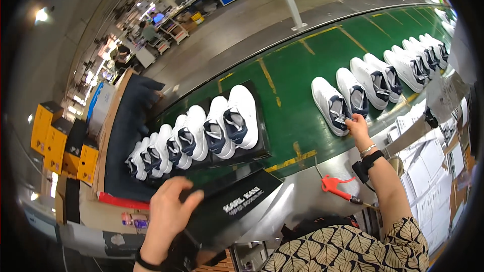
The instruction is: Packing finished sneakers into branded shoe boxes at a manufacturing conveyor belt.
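Note:
At the right, my right hand is closed at the heel of a white sneaker with a dark blue lining, its fingers pinching the collar edge. A small pale piece shows by the fingertips, too small to name. This sneaker is the nearest of a row of white sneakers on the green conveyor belt. My left hand hovers at lower left, thumb and fingers apart, holding nothing. Just beyond it, several white sneakers stand side by side, the nearest ones on a black tray.
A black box lid with pale lettering lies at the belt's near edge. To its right, a red air gun rests by the metal ledge. Printed sheets hang at the right. Yellow boxes are stacked far left.

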### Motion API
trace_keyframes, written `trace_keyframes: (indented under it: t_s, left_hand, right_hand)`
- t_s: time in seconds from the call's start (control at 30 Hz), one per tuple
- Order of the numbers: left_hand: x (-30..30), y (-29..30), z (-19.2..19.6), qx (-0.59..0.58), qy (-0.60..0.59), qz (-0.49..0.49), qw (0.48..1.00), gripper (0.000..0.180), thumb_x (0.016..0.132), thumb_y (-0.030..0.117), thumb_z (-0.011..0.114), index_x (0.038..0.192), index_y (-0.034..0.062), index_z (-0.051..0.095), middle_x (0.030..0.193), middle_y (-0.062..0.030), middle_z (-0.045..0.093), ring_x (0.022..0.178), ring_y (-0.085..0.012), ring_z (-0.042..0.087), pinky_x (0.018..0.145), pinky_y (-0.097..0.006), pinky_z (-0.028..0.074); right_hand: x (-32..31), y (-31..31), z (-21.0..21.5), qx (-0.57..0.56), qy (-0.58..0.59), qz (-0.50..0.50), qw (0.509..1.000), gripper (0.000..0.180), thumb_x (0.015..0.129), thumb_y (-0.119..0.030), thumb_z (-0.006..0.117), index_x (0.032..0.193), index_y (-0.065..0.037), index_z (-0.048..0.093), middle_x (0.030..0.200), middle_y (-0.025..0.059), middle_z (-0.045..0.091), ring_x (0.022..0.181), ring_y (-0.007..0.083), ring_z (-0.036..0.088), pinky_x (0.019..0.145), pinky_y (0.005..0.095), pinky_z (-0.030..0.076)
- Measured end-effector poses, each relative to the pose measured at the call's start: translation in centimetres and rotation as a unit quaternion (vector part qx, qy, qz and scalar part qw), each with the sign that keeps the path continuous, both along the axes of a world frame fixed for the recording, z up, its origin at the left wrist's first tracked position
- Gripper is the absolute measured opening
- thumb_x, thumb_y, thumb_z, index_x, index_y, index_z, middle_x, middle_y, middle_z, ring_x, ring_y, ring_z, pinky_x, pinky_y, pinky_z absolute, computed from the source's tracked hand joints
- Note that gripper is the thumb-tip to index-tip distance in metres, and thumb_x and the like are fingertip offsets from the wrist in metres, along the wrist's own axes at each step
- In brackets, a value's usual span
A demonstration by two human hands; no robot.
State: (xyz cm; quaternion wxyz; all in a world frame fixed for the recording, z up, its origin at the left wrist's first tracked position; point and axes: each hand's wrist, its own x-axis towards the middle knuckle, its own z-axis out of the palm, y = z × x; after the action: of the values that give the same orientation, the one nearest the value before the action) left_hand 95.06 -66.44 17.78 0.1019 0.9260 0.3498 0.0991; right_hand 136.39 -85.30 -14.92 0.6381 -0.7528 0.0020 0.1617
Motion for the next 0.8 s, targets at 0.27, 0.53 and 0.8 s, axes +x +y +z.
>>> trace_keyframes:
  t_s: [0.27, 0.53, 0.8]
  left_hand:
    - [-0.4, 0.5, -2.2, -0.207, -0.082, -0.053, 0.973, 0.064, 0.082, 0.026, 0.064, 0.131, -0.0021, 0.033, 0.13, -0.0202, 0.037, 0.119, -0.027, 0.038, 0.1, -0.035, 0.031]
    - [0.8, -0.8, -3.3, -0.198, -0.037, -0.051, 0.978, 0.055, 0.083, 0.035, 0.06, 0.124, 0.0008, 0.046, 0.136, -0.0258, 0.03, 0.126, -0.0389, 0.033, 0.102, -0.042, 0.029]
    - [4.9, -0.7, -3.0, -0.307, -0.069, -0.057, 0.948, 0.047, 0.074, 0.041, 0.07, 0.103, 0.0046, 0.062, 0.132, -0.0206, 0.038, 0.123, -0.0343, 0.036, 0.099, -0.04, 0.032]
  right_hand:
    - [0.7, 1.3, 0.0, -0.154, -0.28, 0.038, 0.947, 0.029, 0.07, -0.004, 0.059, 0.099, -0.004, 0.058, 0.071, 0.003, 0.05, 0.066, 0.0108, 0.052, 0.061, 0.0274, 0.044]
    - [-11.9, 5.8, 21.4, 0.265, -0.117, 0.355, 0.889, 0.031, 0.079, -0.005, 0.064, 0.109, -0.003, 0.055, 0.088, -0.0009, 0.052, 0.071, 0.0028, 0.049, 0.064, 0.0171, 0.042]
    - [-15.5, 6.7, 25.0, 0.227, -0.008, 0.563, 0.795, 0.031, 0.079, -0.002, 0.065, 0.107, -0.001, 0.054, 0.086, -0.0017, 0.058, 0.074, 0.0019, 0.054, 0.066, 0.0159, 0.044]
